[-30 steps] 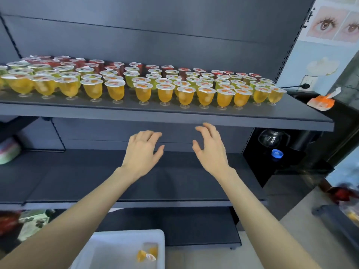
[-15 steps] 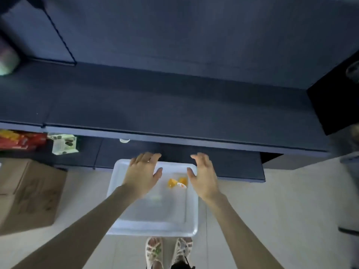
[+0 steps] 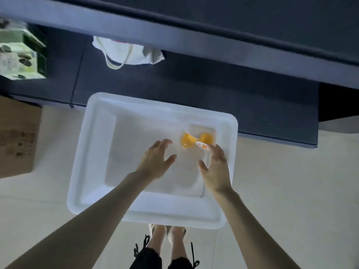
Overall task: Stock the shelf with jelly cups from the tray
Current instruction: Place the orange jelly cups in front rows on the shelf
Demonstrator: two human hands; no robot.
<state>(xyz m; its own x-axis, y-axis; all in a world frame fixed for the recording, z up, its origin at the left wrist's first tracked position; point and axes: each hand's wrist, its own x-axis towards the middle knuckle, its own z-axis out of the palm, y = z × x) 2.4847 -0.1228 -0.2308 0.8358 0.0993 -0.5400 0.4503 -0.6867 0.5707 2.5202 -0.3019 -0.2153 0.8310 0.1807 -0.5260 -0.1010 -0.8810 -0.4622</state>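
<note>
Two glossy translucent orange jelly cups (image 3: 187,140) lie tipped in the far right of the smooth white rounded-corner plastic tray (image 3: 93,152). The left hand (image 3: 157,162) hovers spread just left of them, empty; the right hand (image 3: 215,169), fingers loosely spread, is at one cup's lid (image 3: 201,145), contact unclear

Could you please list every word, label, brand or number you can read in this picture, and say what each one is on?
No text here can be read.
On the cardboard box: dark printed marks, too blurred to read.
On the green and white cartons: printing too blurred to read.
On the jelly cup lid: orange print, too small to read.
On the white bag: a pink mark at its top edge, partly hidden, unreadable.
</note>
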